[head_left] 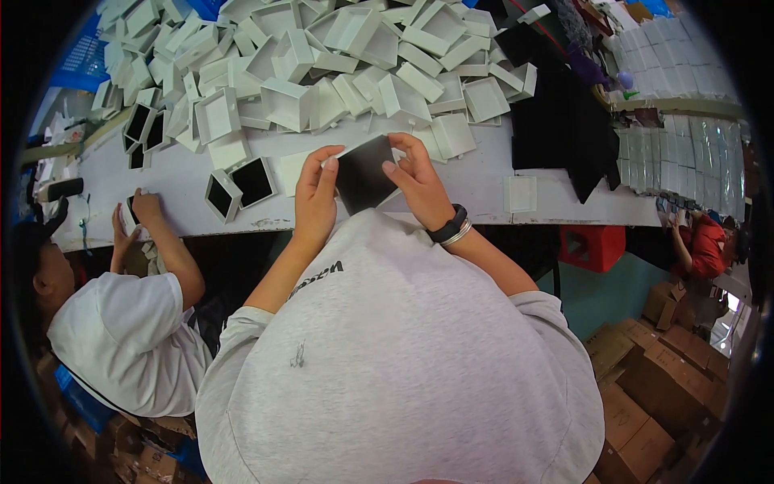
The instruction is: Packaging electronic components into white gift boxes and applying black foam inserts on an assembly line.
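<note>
Between my two hands, over the table's near edge, is a black rectangular sheet point(364, 176), tilted, with slivers of white at its edges. My left hand point(318, 189) grips its left side, thumb at the edge. My right hand point(421, 184) pinches the right side, with the thumb on the black face. Whether the sheet sits in a white box cannot be made out. Left of my hands lie white box halves with black inside, one flat point(254, 182) and one tilted point(220, 198). A pale flat piece point(297, 171) lies beside my left hand.
White open boxes point(355, 36) are heaped across the table's far side. Black sheets point(556, 121) lie at the right, near a lone white box point(520, 194). A co-worker point(121, 331) handles a piece at left. A red stool point(592, 246) and cartons point(645, 379) stand at right.
</note>
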Demonstrator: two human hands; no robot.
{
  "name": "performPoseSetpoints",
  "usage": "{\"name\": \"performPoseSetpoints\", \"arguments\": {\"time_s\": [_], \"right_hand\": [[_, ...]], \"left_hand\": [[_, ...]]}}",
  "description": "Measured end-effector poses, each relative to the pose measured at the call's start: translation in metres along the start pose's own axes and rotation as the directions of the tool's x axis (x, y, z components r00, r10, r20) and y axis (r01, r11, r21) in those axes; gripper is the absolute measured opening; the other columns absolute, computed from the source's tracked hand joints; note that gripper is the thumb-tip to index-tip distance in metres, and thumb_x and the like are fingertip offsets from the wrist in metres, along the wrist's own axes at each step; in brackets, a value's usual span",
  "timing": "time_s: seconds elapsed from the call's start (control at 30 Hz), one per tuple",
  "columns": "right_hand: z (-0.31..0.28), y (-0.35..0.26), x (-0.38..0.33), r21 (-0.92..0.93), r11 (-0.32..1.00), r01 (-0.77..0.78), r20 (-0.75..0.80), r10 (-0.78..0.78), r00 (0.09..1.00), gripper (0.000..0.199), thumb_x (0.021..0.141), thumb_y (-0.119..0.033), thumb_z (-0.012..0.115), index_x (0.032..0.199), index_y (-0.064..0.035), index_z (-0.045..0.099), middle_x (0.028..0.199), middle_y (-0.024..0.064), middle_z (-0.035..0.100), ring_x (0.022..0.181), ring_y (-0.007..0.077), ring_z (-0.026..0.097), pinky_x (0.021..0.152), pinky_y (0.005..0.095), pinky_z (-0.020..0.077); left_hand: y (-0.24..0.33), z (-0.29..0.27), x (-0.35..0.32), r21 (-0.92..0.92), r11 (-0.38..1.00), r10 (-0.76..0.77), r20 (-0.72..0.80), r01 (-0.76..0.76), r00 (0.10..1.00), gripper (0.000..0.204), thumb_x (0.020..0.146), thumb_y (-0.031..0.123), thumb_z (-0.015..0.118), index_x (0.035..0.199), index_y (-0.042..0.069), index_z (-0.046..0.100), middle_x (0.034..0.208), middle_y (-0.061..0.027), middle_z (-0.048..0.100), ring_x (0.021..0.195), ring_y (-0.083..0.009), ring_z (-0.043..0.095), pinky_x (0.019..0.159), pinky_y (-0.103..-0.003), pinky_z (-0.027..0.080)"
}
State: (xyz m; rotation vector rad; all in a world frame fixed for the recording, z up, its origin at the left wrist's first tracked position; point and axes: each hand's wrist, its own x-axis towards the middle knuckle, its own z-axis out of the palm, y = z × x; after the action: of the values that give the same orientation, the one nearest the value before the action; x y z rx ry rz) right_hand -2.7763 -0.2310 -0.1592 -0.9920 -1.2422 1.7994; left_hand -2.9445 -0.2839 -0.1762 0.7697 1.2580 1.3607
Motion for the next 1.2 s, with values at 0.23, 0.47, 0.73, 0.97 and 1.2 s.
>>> {"name": "performPoseSetpoints", "arguments": {"time_s": [0.23, 0.47, 0.73, 0.97, 1.2], "right_hand": [[-0.004, 0.016, 0.003, -0.166, 0.984, -0.067, -0.031, 0.063, 0.998, 0.052, 0.085, -0.005, 0.062, 0.130, -0.0027, 0.035, 0.123, 0.0113, 0.048, 0.103, 0.0132, 0.052, 0.087, 0.0246, 0.0435], [-0.014, 0.034, 0.006, -0.171, 0.981, -0.092, -0.081, 0.079, 0.994, 0.040, 0.087, -0.015, 0.060, 0.121, -0.0027, 0.044, 0.096, 0.0100, 0.060, 0.082, 0.0134, 0.058, 0.070, 0.0260, 0.0471], [-0.006, 0.012, 0.002, -0.481, 0.873, -0.075, 0.061, 0.118, 0.991, 0.036, 0.089, -0.014, 0.058, 0.120, -0.0003, 0.046, 0.106, 0.0089, 0.059, 0.090, 0.0104, 0.058, 0.075, 0.0222, 0.0460], [-0.014, 0.015, 0.002, -0.303, 0.920, -0.248, 0.157, 0.305, 0.939, 0.050, 0.088, -0.016, 0.058, 0.130, 0.0004, 0.036, 0.103, 0.0121, 0.059, 0.091, 0.0175, 0.060, 0.080, 0.0296, 0.0480], [-0.204, 0.058, -0.043, -0.661, 0.682, -0.312, -0.601, -0.233, 0.764, 0.043, 0.082, -0.021, 0.066, 0.118, -0.0024, 0.052, 0.111, 0.0128, 0.057, 0.103, 0.0254, 0.056, 0.087, 0.0360, 0.0447]], "left_hand": [[0.000, 0.007, 0.001, 0.038, 0.989, -0.141, 0.013, 0.141, 0.990, 0.025, 0.094, 0.018, 0.049, 0.118, 0.008, 0.050, 0.086, 0.0013, 0.053, 0.071, -0.0043, 0.043, 0.063, -0.018, 0.036], [-0.008, 0.000, 0.000, 0.252, 0.963, -0.123, 0.109, 0.092, 0.986, 0.046, 0.087, 0.007, 0.059, 0.129, 0.010, 0.042, 0.103, -0.0042, 0.052, 0.085, -0.0098, 0.050, 0.072, -0.023, 0.042], [0.010, -0.003, 0.000, 0.184, 0.980, -0.110, 0.216, 0.070, 0.970, 0.088, 0.075, -0.010, 0.062, 0.143, 0.015, 0.013, 0.126, -0.0152, 0.042, 0.110, -0.0224, 0.051, 0.090, -0.030, 0.044], [0.002, -0.015, -0.010, 0.168, 0.980, -0.111, -0.015, 0.112, 0.994, 0.066, 0.082, -0.007, 0.056, 0.139, 0.008, 0.026, 0.123, -0.0136, 0.050, 0.108, -0.0165, 0.051, 0.086, -0.025, 0.043], [-0.014, -0.168, 0.002, 0.414, 0.909, 0.326, -0.644, -0.043, 0.691, 0.048, 0.087, 0.005, 0.056, 0.132, 0.001, 0.039, 0.116, -0.0139, 0.052, 0.099, -0.0153, 0.053, 0.084, -0.026, 0.043]]}}
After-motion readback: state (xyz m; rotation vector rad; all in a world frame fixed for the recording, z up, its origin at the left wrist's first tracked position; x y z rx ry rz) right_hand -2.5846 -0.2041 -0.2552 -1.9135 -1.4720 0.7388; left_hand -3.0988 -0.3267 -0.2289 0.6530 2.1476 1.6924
